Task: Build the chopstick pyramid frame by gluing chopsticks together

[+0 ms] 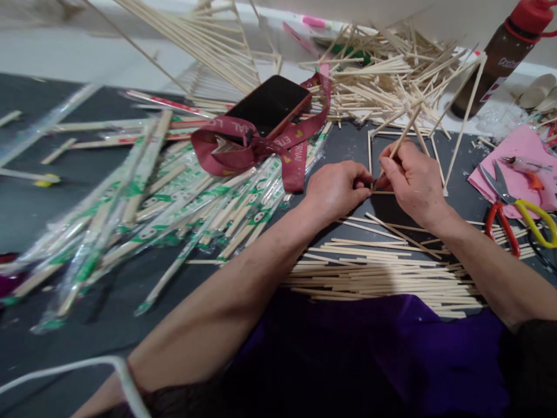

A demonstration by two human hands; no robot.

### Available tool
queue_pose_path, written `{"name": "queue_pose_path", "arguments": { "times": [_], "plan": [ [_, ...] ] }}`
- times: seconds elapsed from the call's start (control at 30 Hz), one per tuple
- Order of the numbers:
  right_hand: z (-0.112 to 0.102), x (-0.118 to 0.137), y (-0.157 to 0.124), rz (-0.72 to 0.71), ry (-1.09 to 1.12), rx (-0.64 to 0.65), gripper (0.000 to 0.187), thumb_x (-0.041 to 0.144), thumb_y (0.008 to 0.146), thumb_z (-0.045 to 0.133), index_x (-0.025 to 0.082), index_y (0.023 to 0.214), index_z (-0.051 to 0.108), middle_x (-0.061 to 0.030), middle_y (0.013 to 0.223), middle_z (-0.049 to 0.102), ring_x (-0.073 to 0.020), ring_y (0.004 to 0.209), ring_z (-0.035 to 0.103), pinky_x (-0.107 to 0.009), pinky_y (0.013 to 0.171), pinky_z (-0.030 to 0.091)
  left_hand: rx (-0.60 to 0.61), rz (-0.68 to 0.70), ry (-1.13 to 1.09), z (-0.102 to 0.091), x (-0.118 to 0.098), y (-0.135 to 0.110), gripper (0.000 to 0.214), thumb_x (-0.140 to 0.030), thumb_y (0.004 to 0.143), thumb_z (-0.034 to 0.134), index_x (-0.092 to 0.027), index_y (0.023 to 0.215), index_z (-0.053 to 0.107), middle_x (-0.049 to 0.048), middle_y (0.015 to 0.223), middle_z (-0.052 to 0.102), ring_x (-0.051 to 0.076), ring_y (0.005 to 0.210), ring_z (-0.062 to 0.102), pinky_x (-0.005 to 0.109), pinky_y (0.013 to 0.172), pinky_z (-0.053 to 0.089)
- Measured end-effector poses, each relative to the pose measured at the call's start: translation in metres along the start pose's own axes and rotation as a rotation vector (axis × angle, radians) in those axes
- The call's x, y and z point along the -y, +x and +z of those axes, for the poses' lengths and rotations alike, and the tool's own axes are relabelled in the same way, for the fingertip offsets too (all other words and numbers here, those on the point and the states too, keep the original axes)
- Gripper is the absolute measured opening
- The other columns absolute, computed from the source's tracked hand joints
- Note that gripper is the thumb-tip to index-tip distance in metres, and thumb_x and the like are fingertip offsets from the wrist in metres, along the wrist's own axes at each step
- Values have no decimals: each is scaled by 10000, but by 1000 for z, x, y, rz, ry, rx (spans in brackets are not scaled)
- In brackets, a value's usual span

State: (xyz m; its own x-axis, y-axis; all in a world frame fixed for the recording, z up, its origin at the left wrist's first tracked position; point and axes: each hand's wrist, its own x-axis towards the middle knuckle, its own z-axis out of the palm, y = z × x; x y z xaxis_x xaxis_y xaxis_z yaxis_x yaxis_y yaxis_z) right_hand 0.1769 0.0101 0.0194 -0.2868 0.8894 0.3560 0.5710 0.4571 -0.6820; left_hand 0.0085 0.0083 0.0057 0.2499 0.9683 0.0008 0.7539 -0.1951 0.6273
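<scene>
At the near left corner of a square frame [369,152] of thin wooden sticks, my left hand [333,188] has its thumb and fingertips closed on the joint. My right hand [413,180] pinches a slanted wooden stick [405,126] whose lower end comes down close to that same corner. The upper end of this stick reaches other leaning sticks, and I cannot tell whether they are joined. A tall stick [465,125] rises from the frame's near right corner. Loose thin sticks [374,278] lie in a bundle between my forearms.
Wrapped chopsticks [143,203] cover the left side. A phone [272,104] with a red lanyard [226,145] lies on them. Behind the frame stand a stick heap [374,81] and a bottle [494,64]. Scissors [500,191] lie on pink paper [528,151]. A white cable [87,363] crosses front left.
</scene>
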Motion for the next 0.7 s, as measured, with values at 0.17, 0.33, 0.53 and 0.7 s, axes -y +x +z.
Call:
{"name": "queue_pose_path", "arguments": {
  "times": [0.17, 0.33, 0.53, 0.7],
  "plan": [
    [1, 0, 0, -19, -9, -12, 119, 292, 979, 481, 251, 891, 549, -54, 896, 678, -235, 954, 692, -377, 788, 577, -8, 21, -24, 0, 2, 0, 227, -224, 785, 676, -215, 984, 784, 17, 779, 717, 162, 662, 588, 285, 630, 402],
    [2, 0, 0, -31, -18, 0, 138, 303, 988, 471, 254, 889, 552, -51, 876, 662, -231, 953, 688, -372, 793, 575, -14, 16, 0, 0, 1, 1, 226, -226, 774, 677, -232, 970, 789, 17, 794, 724, 174, 676, 591, 294, 646, 404],
    [2, 0, 1, -20, -13, -5, 124, 275, 974, 470, 248, 886, 554, -40, 861, 662, -222, 923, 685, -382, 808, 574, -14, 4, -4, 1, 1, 0, 218, -226, 776, 673, -222, 961, 788, 22, 781, 716, 171, 666, 589, 299, 647, 405],
    [2, 0, 1, -3, 12, -16, 126, 270, 973, 484, 249, 872, 557, -43, 874, 671, -225, 934, 690, -374, 785, 572, -21, 7, -27, 0, 1, 0, 219, -227, 777, 683, -224, 969, 789, 16, 765, 712, 168, 660, 585, 295, 646, 405]
  ]
}}
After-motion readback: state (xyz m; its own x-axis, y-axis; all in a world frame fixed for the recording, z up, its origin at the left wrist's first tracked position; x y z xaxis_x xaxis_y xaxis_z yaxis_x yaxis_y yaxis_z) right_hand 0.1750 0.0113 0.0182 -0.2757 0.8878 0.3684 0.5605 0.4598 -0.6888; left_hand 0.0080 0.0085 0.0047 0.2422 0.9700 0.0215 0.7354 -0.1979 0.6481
